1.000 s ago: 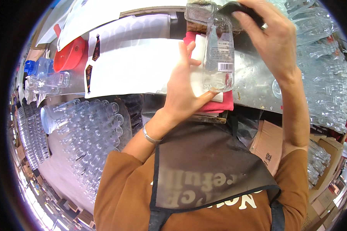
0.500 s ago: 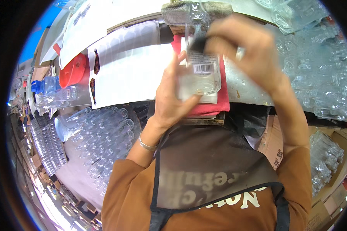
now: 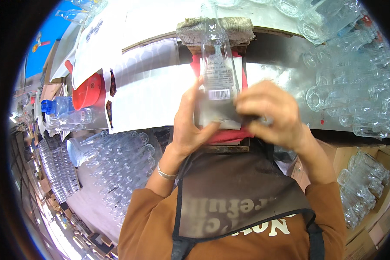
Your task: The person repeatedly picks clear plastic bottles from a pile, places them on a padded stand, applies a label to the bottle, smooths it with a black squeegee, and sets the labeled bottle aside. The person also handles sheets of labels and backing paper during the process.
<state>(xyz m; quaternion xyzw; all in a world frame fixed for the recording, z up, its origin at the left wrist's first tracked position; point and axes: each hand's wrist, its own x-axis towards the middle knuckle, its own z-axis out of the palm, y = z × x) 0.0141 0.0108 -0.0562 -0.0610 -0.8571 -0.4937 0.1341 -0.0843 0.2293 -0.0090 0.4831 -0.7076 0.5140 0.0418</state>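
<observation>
A clear glass bottle (image 3: 219,43) lies on its back, neck pointing away from me, with a transparent printed label (image 3: 219,78) bearing a barcode on its upper face. My left hand (image 3: 188,123) grips the bottle's lower left side, fingers along the edge and thumb near the base. Beside the lower right of the bottle is my right hand (image 3: 273,115), blurred by motion, its fingers curled around a small black flat piece that is mostly hidden. Under the bottle are white sheets and a red cloth (image 3: 245,78); its neck rests on a rolled grey cloth (image 3: 186,32).
A pale label sheet (image 3: 147,91) covers the table to the left, beside a red bowl (image 3: 87,92). Many clear bottles (image 3: 351,82) lie along the right side. More bottles (image 3: 112,164) are massed at lower left. A cardboard box (image 3: 377,173) holds bottles at lower right.
My right hand has moved from above the label's upper part down to the bottle's lower right side, uncovering the print. My left hand still holds the bottle.
</observation>
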